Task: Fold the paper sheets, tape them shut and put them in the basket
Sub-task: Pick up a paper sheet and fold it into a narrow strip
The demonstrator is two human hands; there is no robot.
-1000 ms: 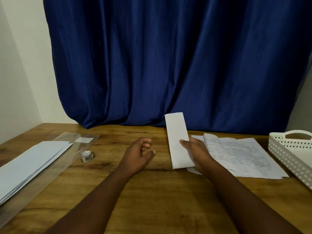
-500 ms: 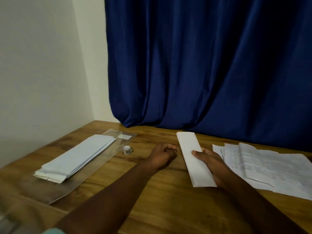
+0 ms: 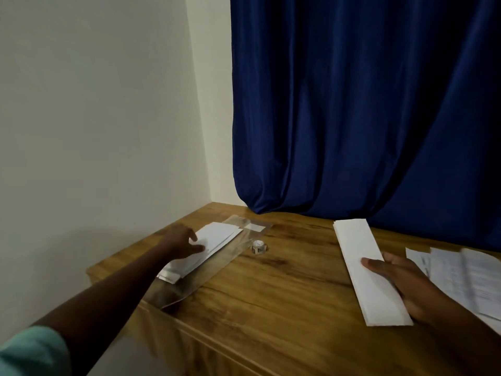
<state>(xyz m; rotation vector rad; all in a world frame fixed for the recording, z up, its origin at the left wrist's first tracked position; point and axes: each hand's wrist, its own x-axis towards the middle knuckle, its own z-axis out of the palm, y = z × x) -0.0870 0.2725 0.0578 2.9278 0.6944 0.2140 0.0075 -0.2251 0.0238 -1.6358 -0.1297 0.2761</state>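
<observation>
In the head view, the right hand (image 3: 406,283) is pinching a long white folded paper strip (image 3: 366,270) at four o'clock on the wooden table (image 3: 284,294). The left hand (image 3: 181,244), fingers spread, is touching a white envelope stack (image 3: 208,245) at nine o'clock, lying on a clear plastic sleeve (image 3: 217,267) beside a small tape roll (image 3: 257,246).

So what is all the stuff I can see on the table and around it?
folded paper strip: one, white, right of the table's middle, held in the right hand
printed sheets: a loose pile, white with print, far right
envelope stack: one stack, white, far left, lying on the plastic sleeve
plastic sleeve: one, clear, under the stack
tape roll: one, small, clear, beside the sleeve
table: one, brown wood
curtain: one, dark blue, behind the table
wall: cream, left
left hand: on the envelope stack
right hand: grips the strip
</observation>
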